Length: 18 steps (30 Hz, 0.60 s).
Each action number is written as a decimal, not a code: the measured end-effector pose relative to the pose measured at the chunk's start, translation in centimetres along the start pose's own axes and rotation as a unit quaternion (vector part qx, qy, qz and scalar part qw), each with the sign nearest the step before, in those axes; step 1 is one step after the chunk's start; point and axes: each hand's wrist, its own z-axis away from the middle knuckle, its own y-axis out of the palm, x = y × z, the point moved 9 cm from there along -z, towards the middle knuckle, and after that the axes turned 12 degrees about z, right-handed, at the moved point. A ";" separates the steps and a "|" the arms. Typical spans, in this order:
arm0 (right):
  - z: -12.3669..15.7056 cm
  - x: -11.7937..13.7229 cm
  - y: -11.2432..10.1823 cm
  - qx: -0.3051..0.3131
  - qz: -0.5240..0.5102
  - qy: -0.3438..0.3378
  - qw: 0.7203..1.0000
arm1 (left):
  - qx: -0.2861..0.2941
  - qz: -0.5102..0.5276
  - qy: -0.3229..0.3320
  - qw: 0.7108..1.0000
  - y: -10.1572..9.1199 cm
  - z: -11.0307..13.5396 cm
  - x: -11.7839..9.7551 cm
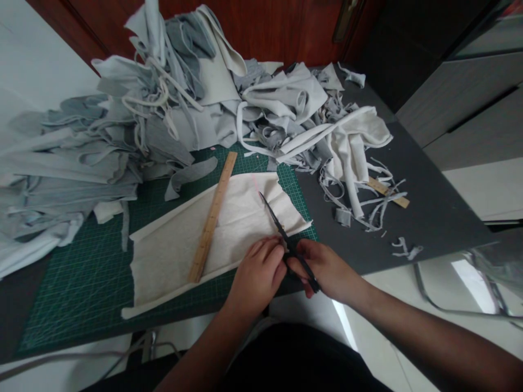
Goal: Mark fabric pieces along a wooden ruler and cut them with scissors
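A cream piece of fabric (183, 245) lies flat on the green cutting mat (81, 283). A wooden ruler (212, 218) rests diagonally across it. My right hand (327, 269) is closed round the handles of black scissors (281, 228), whose blades point up and left over the fabric's right part. My left hand (257, 272) lies on the fabric's near edge just left of the scissors, fingers curled down onto the cloth.
A big heap of grey and white fabric pieces and strips (163, 109) covers the back and left of the dark table (429, 218). Loose cut strips (368, 201) and a second wooden ruler (388, 191) lie to the right. The floor lies beyond the table's near edge.
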 end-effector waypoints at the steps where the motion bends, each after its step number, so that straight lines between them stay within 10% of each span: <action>1: 0.0 0.1 0.0 0.001 0.001 -0.004 1.000 | 0.000 0.005 -0.006 1.000 0.0 0.0 0.1; 18: -0.7 0.4 0.3 0.013 -0.041 -0.008 0.999 | -0.022 0.014 0.048 0.999 -0.3 0.3 -0.3</action>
